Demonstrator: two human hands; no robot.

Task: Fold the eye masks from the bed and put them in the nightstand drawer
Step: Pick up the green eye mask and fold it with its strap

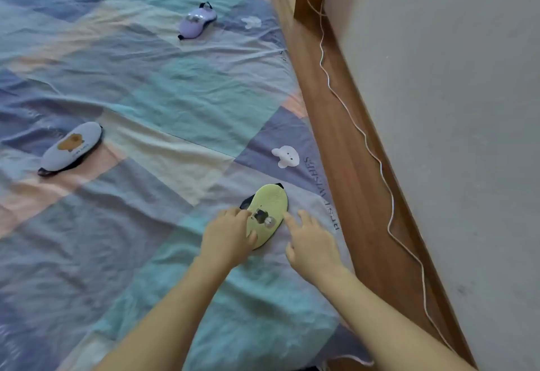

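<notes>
A light green eye mask with a small printed figure lies flat on the bed near its right edge. My left hand rests on the mask's near left end, fingers curled over its edge. My right hand hovers just right of the mask with fingers spread, its index fingertip near the mask's edge. A pale grey-blue eye mask with an orange bear print lies at the left. A lilac eye mask with a black strap lies farther up the bed. No drawer is in view.
The bed wears a wrinkled patchwork sheet in blue, teal and peach. A wooden bed frame runs along the right side. A white cable trails along the frame beside a grey wall.
</notes>
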